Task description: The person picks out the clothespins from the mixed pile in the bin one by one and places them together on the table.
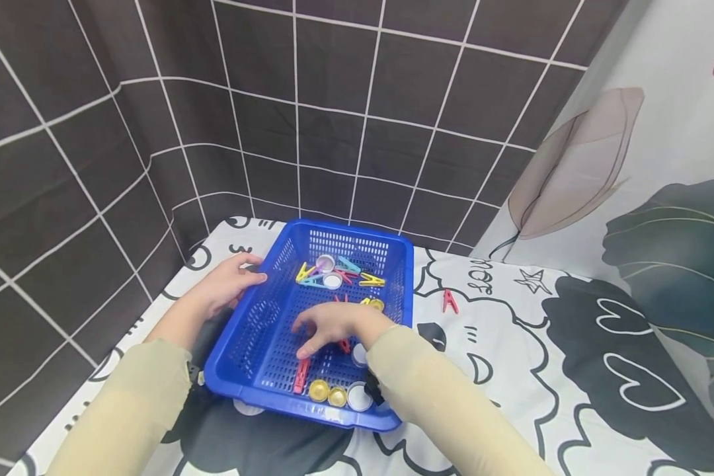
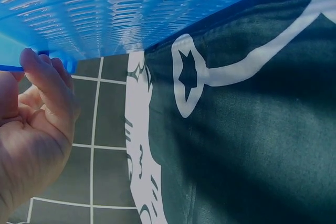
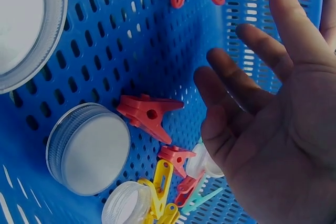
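A blue perforated basket rests on the patterned cloth. At its left rim, my left hand pinches the edge between thumb and fingers, as the left wrist view shows. Over the inside of the basket hovers my right hand, fingers spread and relaxed, holding nothing. Just below its thumb lies a red clothespin. Near the front wall are yellow caps and a white lid. Another red clothespin lies beside a round lid in the right wrist view.
Toward the basket's back lie yellow clothespins, blue ones and round caps. Outside, to the right, a red clothespin lies on the cloth. A dark tiled-pattern sheet hangs behind.
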Motion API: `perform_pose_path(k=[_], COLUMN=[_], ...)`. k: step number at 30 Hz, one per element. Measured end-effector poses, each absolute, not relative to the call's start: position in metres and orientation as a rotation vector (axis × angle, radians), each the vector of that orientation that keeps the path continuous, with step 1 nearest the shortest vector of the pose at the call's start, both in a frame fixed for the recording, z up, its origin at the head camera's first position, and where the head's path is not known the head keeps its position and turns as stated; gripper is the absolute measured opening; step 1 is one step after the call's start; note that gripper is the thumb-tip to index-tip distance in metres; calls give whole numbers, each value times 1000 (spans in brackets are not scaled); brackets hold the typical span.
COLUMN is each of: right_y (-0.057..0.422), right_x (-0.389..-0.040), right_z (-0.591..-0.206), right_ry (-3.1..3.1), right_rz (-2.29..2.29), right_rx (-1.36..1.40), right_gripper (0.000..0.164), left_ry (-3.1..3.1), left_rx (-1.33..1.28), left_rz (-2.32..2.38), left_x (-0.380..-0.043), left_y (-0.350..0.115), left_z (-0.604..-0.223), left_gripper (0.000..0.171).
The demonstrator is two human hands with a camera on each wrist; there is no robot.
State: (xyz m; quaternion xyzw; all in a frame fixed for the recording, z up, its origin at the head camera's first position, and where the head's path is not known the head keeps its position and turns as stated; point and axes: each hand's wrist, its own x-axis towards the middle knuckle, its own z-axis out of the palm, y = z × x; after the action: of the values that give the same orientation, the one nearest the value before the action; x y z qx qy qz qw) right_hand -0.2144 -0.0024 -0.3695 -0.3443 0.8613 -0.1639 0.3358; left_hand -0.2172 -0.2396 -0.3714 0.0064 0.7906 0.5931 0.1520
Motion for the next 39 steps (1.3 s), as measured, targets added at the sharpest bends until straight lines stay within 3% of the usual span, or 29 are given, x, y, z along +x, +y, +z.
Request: perform_pose_path(k=[20,39], right_y=[-12,-18], right_x=[-206,-204], right_z=[-375,-376], right_ry=[2223,2099], right_rz=[-268,-265], right_rx=[-933,-1021], right_gripper=[59,49], left_ry=[2267,2260], left_rx=[18,-8], left_rz=[1693,1715], left_x=[-216,-216], left_y=[-238,-237], left_z=[-371,-370], left_gripper=[53,52])
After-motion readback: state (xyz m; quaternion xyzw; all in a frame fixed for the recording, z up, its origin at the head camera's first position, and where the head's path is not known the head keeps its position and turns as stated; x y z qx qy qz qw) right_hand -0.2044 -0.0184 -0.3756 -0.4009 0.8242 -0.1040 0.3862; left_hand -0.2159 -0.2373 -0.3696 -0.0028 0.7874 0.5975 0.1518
